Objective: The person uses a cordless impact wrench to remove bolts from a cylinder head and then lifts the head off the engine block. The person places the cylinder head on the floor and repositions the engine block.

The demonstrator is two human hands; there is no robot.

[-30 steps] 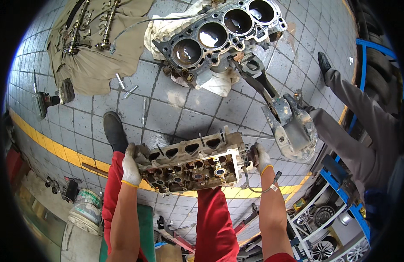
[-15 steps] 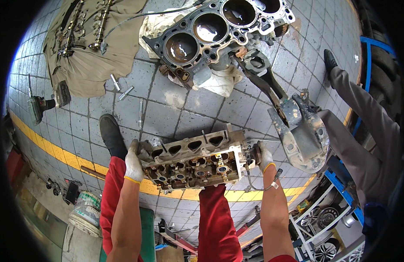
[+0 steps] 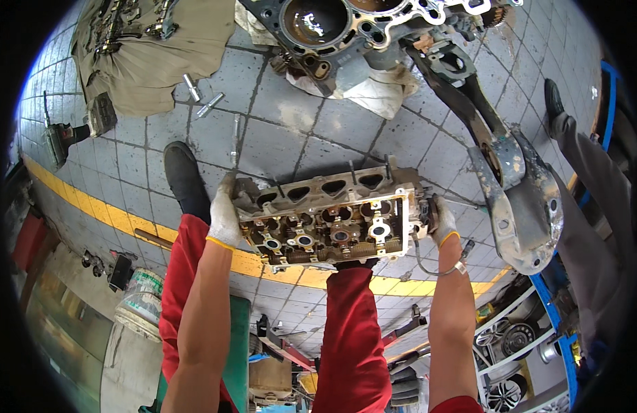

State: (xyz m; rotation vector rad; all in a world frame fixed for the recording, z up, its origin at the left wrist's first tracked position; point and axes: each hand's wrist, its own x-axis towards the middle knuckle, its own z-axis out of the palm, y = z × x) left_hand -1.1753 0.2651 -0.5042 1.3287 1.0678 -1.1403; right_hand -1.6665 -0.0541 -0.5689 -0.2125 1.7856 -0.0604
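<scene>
Between my two hands is a metal cylinder head (image 3: 322, 237), its valve side facing up, with oval ports and thin studs along its far edge. My left hand (image 3: 225, 213), in a white glove with a yellow cuff, is closed round its left end. At the right end my right hand (image 3: 444, 219), gloved alike, grips beside a dark round part; some of its fingers are hidden. A cable with a connector (image 3: 461, 260) hangs from that end over my right wrist. Beyond lies an engine block (image 3: 373, 38) with open cylinder bores, resting on a white cloth (image 3: 377, 96).
A bracket-like metal arm (image 3: 521, 213) extends from the block at right, near another person's leg (image 3: 587, 199). Sockets (image 3: 210, 104), an extension bar (image 3: 235, 140) and a cordless power tool (image 3: 64, 138) lie on the tiles. Camshafts (image 3: 115, 31) rest on a tan cloth (image 3: 153, 82). Wheels (image 3: 518, 337) fill a rack.
The view has shifted, and the block sits higher and further right in it. Both hands still hold the cylinder head, which appears slightly higher and further right.
</scene>
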